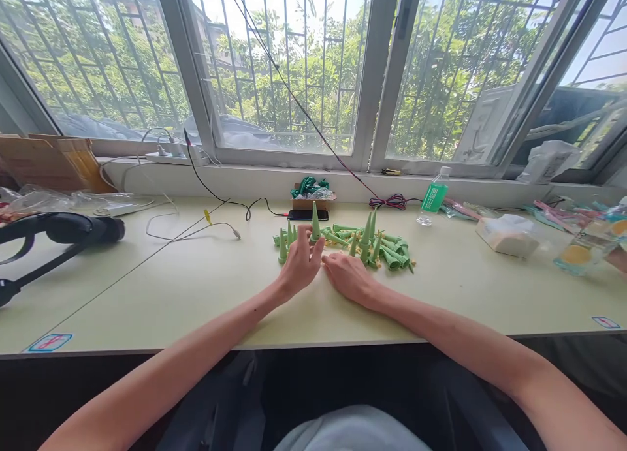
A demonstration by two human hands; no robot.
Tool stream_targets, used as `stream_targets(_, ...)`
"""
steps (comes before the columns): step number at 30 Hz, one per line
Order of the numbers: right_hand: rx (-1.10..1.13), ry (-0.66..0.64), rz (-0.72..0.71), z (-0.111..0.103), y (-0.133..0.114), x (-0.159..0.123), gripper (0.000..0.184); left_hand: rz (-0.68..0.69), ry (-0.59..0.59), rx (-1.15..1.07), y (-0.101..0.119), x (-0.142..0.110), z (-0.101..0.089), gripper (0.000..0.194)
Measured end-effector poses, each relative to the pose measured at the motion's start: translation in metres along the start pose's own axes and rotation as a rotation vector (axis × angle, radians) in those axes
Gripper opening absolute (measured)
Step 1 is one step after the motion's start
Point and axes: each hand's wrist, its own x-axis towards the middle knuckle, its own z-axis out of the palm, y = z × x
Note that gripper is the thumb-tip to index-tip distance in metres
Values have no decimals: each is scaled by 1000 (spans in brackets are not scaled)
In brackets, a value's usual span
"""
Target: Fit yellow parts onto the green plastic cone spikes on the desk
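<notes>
Pinched between the thumb and fingers of my left hand is a green cone, held upright with its tip up. My right hand rests low on the table just beside it, fingers curled together; whatever its fingertips hold is too small to make out. Several green cones stand upright left of my left hand, partly hidden by it. Past my right hand rise more upright cones. A pile of lying green cones spreads behind and to the right, with small yellowish pieces scattered among them.
Behind the cones are a black phone and a small cardboard box with green wrapping. A bottle, tissue pack and clear container stand right. At left lie a black headset and cables.
</notes>
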Motion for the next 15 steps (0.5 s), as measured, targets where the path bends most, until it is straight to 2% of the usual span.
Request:
stream_targets(7,36,-3,-47,-2,-1,1,29,-4,113,-80,5,4,-7,24)
stream_targets(15,64,49,-187,0,-4,-2,27,-54,162,16,4,5,-8,24)
